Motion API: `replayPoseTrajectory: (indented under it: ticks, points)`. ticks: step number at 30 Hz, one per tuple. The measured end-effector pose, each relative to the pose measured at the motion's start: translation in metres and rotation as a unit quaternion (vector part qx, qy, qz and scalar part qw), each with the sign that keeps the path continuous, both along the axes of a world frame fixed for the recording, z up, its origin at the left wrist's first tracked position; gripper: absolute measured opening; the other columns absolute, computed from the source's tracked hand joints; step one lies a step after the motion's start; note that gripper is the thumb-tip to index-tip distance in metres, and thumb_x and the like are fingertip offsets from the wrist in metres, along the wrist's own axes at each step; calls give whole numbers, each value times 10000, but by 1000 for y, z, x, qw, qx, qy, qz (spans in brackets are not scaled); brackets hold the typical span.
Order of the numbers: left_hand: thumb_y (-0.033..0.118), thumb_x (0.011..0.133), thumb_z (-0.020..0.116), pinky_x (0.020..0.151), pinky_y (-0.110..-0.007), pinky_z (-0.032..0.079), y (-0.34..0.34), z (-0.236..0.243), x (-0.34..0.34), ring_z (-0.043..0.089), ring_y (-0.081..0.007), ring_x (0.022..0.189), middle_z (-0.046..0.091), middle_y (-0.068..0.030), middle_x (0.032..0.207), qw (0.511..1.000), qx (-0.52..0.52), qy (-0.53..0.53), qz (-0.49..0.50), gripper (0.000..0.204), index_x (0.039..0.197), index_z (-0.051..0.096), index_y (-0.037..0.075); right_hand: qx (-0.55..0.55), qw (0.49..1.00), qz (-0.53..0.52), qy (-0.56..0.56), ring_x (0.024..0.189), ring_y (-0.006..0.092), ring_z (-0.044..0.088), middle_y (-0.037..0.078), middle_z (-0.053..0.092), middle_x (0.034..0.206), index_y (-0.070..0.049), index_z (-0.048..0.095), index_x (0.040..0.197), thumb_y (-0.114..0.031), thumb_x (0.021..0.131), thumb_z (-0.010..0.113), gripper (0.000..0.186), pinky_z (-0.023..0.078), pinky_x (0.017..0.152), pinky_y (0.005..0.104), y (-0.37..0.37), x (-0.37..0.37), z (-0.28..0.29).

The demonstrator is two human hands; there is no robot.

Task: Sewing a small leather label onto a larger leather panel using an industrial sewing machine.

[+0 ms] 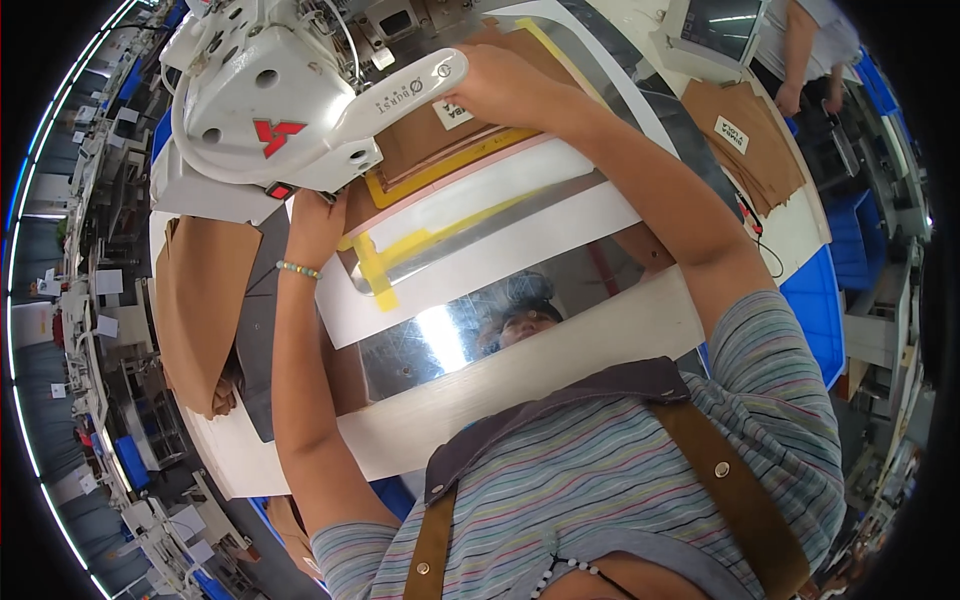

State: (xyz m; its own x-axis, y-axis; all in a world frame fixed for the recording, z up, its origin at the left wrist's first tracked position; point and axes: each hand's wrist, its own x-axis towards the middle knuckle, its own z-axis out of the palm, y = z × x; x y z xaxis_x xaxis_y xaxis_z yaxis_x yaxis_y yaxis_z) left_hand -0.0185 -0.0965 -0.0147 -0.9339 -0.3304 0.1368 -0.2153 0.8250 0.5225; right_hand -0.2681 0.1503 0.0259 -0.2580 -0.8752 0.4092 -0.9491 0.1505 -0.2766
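Observation:
A white sewing machine (265,110) stands at the upper left, with a long white arm-like part (400,98) reaching right. My left hand (318,222) is low beside the machine head, its fingertips hidden under it. At the rounded end of the white part is my right hand (505,88), over a brown sheet (405,145) with a white label (455,115). Most of its fingers are hidden, so I cannot tell whether it grips anything. A yellow-edged frame (450,168) surrounds the brown sheet. Closer to me lies a white board (480,235) with yellow tape (373,275).
Stacked brown pieces lie left (205,300) and right (750,145). A shiny metal plate (440,345) fronts the white board. A monitor (715,30) stands at the upper right, near another person (800,50). Blue bins (815,310) sit by the table's right edge.

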Motion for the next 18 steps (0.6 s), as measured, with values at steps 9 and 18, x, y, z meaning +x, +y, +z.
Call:
replayPoseTrajectory:
  ticks: [9, 18]
  points:
    - [68, 1096, 570, 1225, -359, 383, 0, -19, -20, 578, -229, 1407, 651, -87, 1524, 983, 78, 75, -150, 353, 1434, 670, 39, -69, 992, 100, 16, 1228, 310, 662, 105, 739, 1232, -129, 830, 1159, -122, 906, 743, 268, 560, 989, 471, -29, 14, -38]
    - [102, 997, 702, 1043, -401, 536, -37, -45, -38, 698, -310, 1206, 747, -146, 1293, 988, 49, 106, -101, 340, 1329, 699, 31, -32, 981, 187, -28, 1351, 291, 583, 68, 690, 1412, -225, 824, 1246, -6, 942, 637, 418, 447, 1158, 473, -26, 38, -60]
